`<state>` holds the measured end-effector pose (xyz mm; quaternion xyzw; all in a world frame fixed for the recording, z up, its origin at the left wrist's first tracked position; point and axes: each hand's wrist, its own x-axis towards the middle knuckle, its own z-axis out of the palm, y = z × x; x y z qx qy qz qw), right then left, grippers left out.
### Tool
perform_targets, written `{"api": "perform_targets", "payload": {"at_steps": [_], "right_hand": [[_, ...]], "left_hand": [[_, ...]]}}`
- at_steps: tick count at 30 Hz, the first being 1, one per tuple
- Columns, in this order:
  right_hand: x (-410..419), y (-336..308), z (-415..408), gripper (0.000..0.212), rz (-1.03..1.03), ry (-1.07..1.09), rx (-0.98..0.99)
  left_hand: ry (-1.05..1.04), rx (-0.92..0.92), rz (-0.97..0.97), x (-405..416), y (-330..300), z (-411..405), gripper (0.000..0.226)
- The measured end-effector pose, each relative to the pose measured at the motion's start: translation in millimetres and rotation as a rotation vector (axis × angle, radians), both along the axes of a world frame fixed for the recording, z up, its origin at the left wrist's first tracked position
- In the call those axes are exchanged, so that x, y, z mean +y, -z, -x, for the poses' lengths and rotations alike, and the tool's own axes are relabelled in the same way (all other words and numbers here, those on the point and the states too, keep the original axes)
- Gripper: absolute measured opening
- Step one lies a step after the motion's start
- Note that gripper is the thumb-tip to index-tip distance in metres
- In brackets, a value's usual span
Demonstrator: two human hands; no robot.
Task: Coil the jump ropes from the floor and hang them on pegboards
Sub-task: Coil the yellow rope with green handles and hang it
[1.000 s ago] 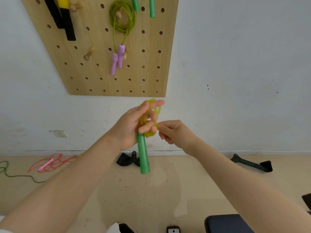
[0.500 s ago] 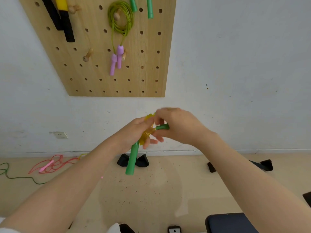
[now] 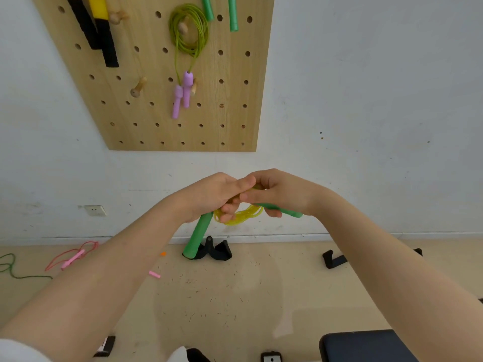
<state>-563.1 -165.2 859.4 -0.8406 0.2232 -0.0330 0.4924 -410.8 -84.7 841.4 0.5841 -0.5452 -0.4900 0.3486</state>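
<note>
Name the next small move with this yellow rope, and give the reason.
Probably lift the coil to the bare peg. The yellow rope is already bunched between the left hand and right hand, both green handles held, not yet hung.

Head camera looks forward and down, close above both hands (image 3: 243, 197).

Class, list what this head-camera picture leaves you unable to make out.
- Head view: the yellow rope coil's top and any tie, hidden by the left hand and right hand.
- The green handles on the pegboard: cut off by the top edge.
- The pink rope on the floor: too small to trace.
</note>
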Motion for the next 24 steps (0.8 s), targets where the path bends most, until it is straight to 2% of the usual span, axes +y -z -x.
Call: {"api": "perform_targets", "payload": {"at_steps": [3,6,8,9,11,13,16,17,19,21,24], "right_hand": [[-9.1,5.2,2.6,0.036,-0.052,0.127,-0.021],[-12.1,7.9,6.7,0.037,-0.163,0.168,-0.013],[-8.5,9.5,4.3,0.037,-0.092,0.181,0.011],[-6.3,10.5,2.2,0.043,0.035,0.192,0.037],[-4.3,16.0,-0.4,0.053,0.474,0.175,0.149],[0.6,22.1,-2.3,0.04,0.902,0.137,0.262],[3.7,32.5,-5.0,0.02,1.388,0.189,0.249],[4.2,34.1,-6.6,0.017,1.476,0.231,0.218],[3.2,36.2,-10.9,0.027,1.549,0.298,0.194],[1.5,36.0,-13.5,0.032,1.576,0.327,0.154],[2.4,32.2,-13.2,0.041,1.469,0.338,-0.064]], "left_hand": [[-0.204,-0.004,0.159,-2.1,6.9,-3.7,0.051],[-0.146,0.042,0.151,3.7,12.1,-3.5,0.02],[-0.158,0.052,0.121,5.1,15.0,-1.4,0.01],[-0.211,0.07,0.12,3.6,17.6,-0.6,0.014],[-0.381,0.141,0.112,-0.3,23.4,-1.1,0.02],[-0.55,0.195,0.097,-3.9,29.3,-3.8,0.023],[-0.699,0.234,0.037,-8.2,40.5,-3.5,0.023],[-0.723,0.234,0.012,-8.9,43.7,-1.9,0.021],[-0.762,0.259,-0.021,-9.5,48.0,2.4,0.02],[-0.796,0.383,-0.047,-9.7,48.3,6.6,0.021],[-0.799,0.612,-0.101,-8.5,44.6,10.2,0.017]]}}
